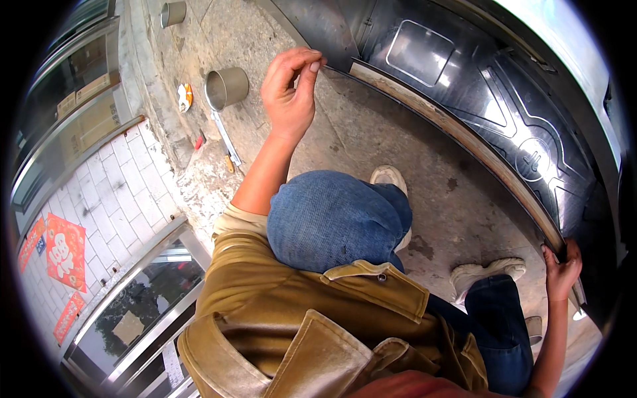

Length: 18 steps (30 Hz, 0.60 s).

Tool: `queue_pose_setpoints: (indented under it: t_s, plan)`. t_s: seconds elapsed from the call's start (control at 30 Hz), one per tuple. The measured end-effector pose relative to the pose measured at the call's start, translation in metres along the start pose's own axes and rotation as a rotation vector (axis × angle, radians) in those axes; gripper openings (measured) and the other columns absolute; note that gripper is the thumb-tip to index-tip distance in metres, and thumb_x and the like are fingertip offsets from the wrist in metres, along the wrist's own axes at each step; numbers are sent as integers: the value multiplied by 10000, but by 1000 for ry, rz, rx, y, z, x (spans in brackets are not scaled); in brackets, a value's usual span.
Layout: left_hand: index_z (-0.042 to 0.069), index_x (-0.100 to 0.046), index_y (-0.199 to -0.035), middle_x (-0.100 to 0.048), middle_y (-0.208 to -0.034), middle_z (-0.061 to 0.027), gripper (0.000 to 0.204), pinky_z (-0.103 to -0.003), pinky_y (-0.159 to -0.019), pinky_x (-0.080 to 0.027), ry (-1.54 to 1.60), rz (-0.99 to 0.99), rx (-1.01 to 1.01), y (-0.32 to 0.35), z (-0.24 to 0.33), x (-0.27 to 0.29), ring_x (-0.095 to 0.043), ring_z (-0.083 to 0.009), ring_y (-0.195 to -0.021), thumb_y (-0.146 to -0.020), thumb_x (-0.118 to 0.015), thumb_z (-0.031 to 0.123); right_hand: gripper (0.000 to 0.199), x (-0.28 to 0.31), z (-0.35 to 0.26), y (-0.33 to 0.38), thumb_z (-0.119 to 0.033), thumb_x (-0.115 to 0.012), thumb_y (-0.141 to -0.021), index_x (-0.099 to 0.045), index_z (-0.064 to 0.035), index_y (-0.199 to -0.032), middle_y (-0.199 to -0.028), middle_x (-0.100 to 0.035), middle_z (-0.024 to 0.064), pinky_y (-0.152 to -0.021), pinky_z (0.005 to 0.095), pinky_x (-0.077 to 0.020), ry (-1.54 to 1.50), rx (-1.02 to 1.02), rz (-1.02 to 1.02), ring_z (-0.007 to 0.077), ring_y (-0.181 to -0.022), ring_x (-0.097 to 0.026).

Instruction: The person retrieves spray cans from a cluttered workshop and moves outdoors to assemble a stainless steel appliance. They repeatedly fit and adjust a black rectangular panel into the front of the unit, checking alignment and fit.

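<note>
My right hand (564, 270) is closed round the near end of a long brown strip (458, 123), thumb on one side and fingers on the other. The worn, wood-like strip curves in the picture along the lower edge of a glossy black panel (424, 53) with raised outlines. Beyond my knee, my left hand (289, 96) is raised over the floor, thumb and fingertips pinched together. Whatever lies in that pinch, if anything, is too small to make out. It is near the strip's far end, apart from it.
A metal can (227, 89) lies on the stained concrete floor, with a long metal tool (225, 138) beside it. Near these are an orange-and-white packet (184, 97) and a red-ended tool (199, 142). Another can (173, 14) is farther off. A tiled wall (113, 192) borders the left.
</note>
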<state>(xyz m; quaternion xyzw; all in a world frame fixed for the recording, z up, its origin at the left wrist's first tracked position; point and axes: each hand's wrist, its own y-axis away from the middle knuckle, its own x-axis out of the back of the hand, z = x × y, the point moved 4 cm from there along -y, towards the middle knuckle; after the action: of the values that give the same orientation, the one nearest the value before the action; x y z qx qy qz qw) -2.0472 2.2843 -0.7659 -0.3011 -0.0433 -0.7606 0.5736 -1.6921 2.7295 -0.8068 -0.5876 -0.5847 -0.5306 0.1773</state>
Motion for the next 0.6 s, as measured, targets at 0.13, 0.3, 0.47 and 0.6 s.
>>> queue_pose_setpoints:
  t_s: [0.13, 0.3, 0.47, 0.6]
  plan:
    - [-6, -655, -887, -625, -926, -98, 106, -250, -696, -514, -77, -24, -49, -5, 0, -4, -621, -164, -822, -811, -623, -72, 380, 1, 3, -11, -196, -779, -720, -561, 66, -889, -724, -551, 199, -654, 347, -443, -73, 11, 49, 265, -649, -507]
    - [-34, -652, -889, -622, -931, -105, 94, -270, -753, -535, -208, -175, -137, -19, 3, -25, -626, -174, -843, -817, -613, -80, 426, 2, 0, -17, -190, -785, -713, -576, 97, -948, -747, -571, 208, -652, 347, -445, -109, 51, 83, 250, -658, -519]
    - [8, -654, -883, -639, -890, -73, 91, -261, -694, -518, -377, -193, -201, -23, 8, -40, -645, -155, -782, -814, -630, -47, 519, 7, -1, -20, -234, -795, -704, -578, 117, -1020, -789, -600, 221, -691, 344, -462, -86, -37, 50, 261, -714, -576]
    - [13, -640, -893, -636, -887, -77, 77, -259, -666, -509, -380, -177, -121, -19, 0, -39, -658, -153, -757, -830, -622, -27, 562, 10, -10, -29, -247, -809, -689, -584, 116, -1053, -866, -637, 235, -760, 342, -480, -74, -149, -50, 290, -803, -637]
